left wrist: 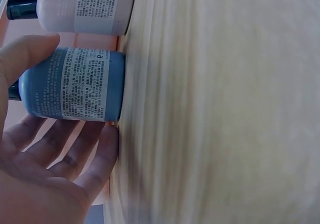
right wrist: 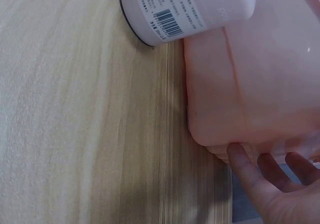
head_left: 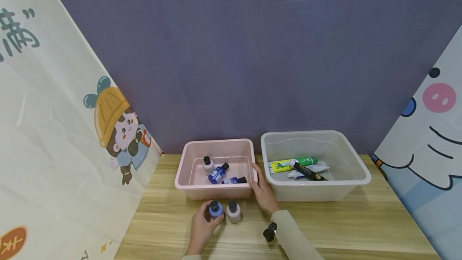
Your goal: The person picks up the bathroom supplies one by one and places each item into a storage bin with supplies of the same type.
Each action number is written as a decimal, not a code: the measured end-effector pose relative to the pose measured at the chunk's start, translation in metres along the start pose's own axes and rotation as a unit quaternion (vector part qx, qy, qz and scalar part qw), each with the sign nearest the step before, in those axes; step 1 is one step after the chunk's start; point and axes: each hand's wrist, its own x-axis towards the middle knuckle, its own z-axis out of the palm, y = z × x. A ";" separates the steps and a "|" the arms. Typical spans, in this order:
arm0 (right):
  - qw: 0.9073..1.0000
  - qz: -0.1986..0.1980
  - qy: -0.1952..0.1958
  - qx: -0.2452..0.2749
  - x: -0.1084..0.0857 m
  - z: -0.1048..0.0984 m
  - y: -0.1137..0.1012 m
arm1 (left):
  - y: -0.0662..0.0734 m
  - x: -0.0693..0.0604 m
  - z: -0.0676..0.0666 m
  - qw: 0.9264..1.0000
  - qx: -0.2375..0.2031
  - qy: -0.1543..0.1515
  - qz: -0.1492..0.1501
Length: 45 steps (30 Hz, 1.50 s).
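My left hand holds a blue bottle with a black cap, thumb on one side and fingers on the other. The blue bottle stands on the table, its printed label showing in the left wrist view. Beside it, apart from the hand, is a pale pink bottle, also black-capped. My right hand grips the right side of a pink bin near its front corner. Several bent fingers lie against the bin's outer wall in the right wrist view. Inside the bin are a pale bottle and two dark blue bottles.
A white bin stands right of the pink one, holding several tubes, among them a yellow and green tube and a black tube. Behind the wooden table rises a grey-blue panel. A dark device sits at my right wrist.
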 end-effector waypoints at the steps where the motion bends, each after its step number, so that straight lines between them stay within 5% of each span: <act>1: 1.000 0.002 0.000 0.002 0.000 0.000 0.000 | 0.000 0.000 0.000 1.000 0.003 0.003 0.000; 21: 1.000 0.025 -0.003 0.017 0.001 0.001 -0.001 | 0.012 0.001 -0.014 0.998 0.036 0.054 0.009; 35: 0.999 0.023 -0.007 0.023 0.000 0.001 0.001 | 0.031 0.005 -0.032 0.998 -0.031 0.055 -0.001; 45: 0.999 0.024 -0.007 0.025 -0.001 0.001 -0.001 | 0.042 0.006 -0.040 0.998 -0.030 0.058 -0.005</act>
